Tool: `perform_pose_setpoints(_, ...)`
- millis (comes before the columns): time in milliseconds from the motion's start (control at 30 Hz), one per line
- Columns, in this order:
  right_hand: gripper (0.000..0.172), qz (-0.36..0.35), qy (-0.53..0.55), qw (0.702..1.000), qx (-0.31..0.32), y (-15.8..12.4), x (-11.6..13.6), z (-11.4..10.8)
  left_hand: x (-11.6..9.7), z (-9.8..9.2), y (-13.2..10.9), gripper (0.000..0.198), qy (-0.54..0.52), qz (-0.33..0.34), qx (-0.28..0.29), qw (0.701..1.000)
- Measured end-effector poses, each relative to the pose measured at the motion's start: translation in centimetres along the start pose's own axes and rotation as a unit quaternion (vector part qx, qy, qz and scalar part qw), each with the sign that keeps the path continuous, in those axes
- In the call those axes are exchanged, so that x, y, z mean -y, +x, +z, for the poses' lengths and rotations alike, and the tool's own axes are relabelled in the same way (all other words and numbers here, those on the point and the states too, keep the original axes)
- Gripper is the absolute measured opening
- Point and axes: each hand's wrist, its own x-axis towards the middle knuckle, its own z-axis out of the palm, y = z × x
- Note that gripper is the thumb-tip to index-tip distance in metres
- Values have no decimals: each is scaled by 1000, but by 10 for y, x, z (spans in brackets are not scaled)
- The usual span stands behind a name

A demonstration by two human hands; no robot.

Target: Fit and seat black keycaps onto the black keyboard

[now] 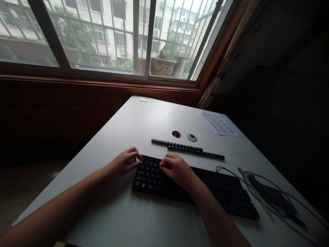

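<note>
A black keyboard [151,175] lies slightly askew on the white table. My left hand [128,160] is at its upper left corner, thumb and fingers curled in to grip the edge there. Over the upper row of keys my right hand [176,168] has its thumb and index finger closed together. Whatever is between those fingertips, if anything, is too small to make out. Behind the keyboard lie loose black keycaps lined up in rows [185,148]. My right forearm hides part of the keyboard's middle.
To the right lie a black cable [257,172], a thin pale stick [254,192] and a dark purple cloth [273,197]. Printed paper [218,123] rests at the far right. A round hole [176,134] and a grey grommet [192,137] sit mid-table. A yellow note [144,100] is at the far edge.
</note>
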Motion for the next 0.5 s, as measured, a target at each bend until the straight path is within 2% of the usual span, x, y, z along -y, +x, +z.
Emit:
perform_pose_setpoints(167, 12, 39, 11, 999, -6, -1, 3, 1, -2, -1, -1, 18, -8, -10, 2, 1000)
perform_pose_setpoints(267, 9, 31, 33, 999, 5, -1, 0, -4, -2, -1, -1, 17, -3, -9, 3, 1000)
perform_pose_setpoints(333, 7, 29, 48, 998, -11, 0, -5, -7, -1, -1, 0, 18, -2, -8, 5, 1000)
perform_pose_setpoints(433, 17, 55, 67, 995, -39, 0, -12, -6, -1, 0, 0, 19, -1, -6, 5, 1000)
perform_pose_setpoints(500, 26, 68, 74, 995, -22, 0, -15, -1, -1, 0, 0, 19, -2, -3, 3, 1000)
